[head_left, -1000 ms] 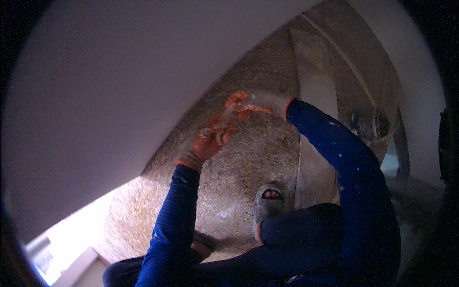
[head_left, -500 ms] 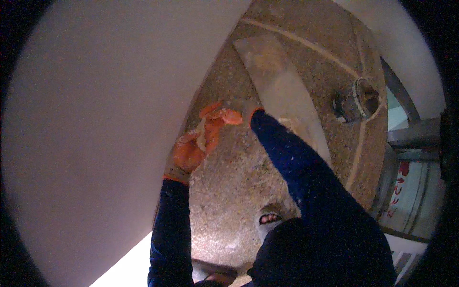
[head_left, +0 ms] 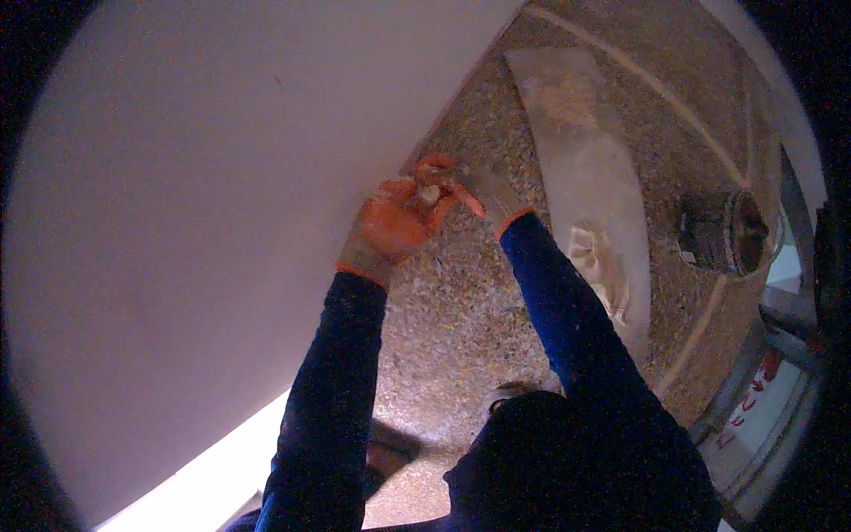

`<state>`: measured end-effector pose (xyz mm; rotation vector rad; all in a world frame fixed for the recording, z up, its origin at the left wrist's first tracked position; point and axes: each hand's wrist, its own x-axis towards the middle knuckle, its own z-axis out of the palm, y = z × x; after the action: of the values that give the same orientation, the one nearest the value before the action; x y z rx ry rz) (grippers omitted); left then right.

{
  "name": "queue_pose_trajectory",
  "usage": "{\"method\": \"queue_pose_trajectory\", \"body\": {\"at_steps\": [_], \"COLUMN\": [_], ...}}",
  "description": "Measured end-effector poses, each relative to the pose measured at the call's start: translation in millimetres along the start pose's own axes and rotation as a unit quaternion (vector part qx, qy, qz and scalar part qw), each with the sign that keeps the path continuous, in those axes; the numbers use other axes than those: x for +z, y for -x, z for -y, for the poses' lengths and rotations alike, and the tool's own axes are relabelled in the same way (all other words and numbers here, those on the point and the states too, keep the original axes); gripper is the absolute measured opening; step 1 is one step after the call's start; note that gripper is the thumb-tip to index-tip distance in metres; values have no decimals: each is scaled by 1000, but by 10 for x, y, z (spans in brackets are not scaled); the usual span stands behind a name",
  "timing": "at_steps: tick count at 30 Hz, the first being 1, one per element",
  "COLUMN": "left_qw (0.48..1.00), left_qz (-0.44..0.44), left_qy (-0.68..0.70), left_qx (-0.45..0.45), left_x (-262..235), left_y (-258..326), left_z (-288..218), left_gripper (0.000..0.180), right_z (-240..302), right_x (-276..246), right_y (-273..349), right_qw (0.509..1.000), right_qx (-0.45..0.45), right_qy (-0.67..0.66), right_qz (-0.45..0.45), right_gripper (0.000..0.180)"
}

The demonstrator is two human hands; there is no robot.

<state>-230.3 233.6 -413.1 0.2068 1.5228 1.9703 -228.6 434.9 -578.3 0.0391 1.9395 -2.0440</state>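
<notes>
Both my hands wear work gloves with orange palms and greyish backs, and they meet close beside the pale wall (head_left: 230, 204). My left hand (head_left: 394, 220) is palm up, its fingers curled round a small whitish lump (head_left: 429, 193). What the lump is, I cannot tell. From the right comes my right hand (head_left: 489, 193), back upward, with its bent fingers against the left fingertips. An orange finger of the glove points down toward the floor. Most of the right fingers are hidden, and whatever they pinch is too small and blurred to name.
A speckled floor (head_left: 452, 310) lies below. To the right a long pale sheet (head_left: 589, 168) lies on it, with a crumpled clear piece (head_left: 598, 257) on top. Beyond stands a dirty dark bucket (head_left: 722, 232). A white container with red marks (head_left: 749, 408) is at the right edge.
My hands have moved up and right in the picture and drawn closer together. The pale piece in my left hand looked longer before. The view has shifted, so the bucket appears farther right.
</notes>
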Motion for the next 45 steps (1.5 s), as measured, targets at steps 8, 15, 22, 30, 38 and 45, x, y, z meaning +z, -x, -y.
{"method": "queue_pose_trajectory", "body": {"at_steps": [8,15,22,30,38,45], "left_qw": [972,931,945,952,946,929], "left_qz": [46,-32,-119,-145,-171,-216], "left_qy": [214,355,304,265,269,293], "left_qx": [-89,-76,-8,51,61,65], "left_x": [-188,-660,-644,-578,-707,-636], "left_y": [-88,-402,-469,-280,-275,-79], "left_z": [794,1276,1344,1326,1570,1294], "left_gripper": [47,43,55,49,44,43], "right_z": [-400,10,159,305,390,421], "right_x": [-266,-345,-132,-18,66,160], "right_y": [66,-186,-802,-860,-883,-851], "right_qw": [965,895,841,881,808,810], "right_qx": [-241,-93,-183,-23,-137,-116], "right_qy": [-72,422,462,413,474,476], "right_qz": [-73,-114,-215,-229,-323,-321], "right_gripper": [50,51,40,41,35,36]}}
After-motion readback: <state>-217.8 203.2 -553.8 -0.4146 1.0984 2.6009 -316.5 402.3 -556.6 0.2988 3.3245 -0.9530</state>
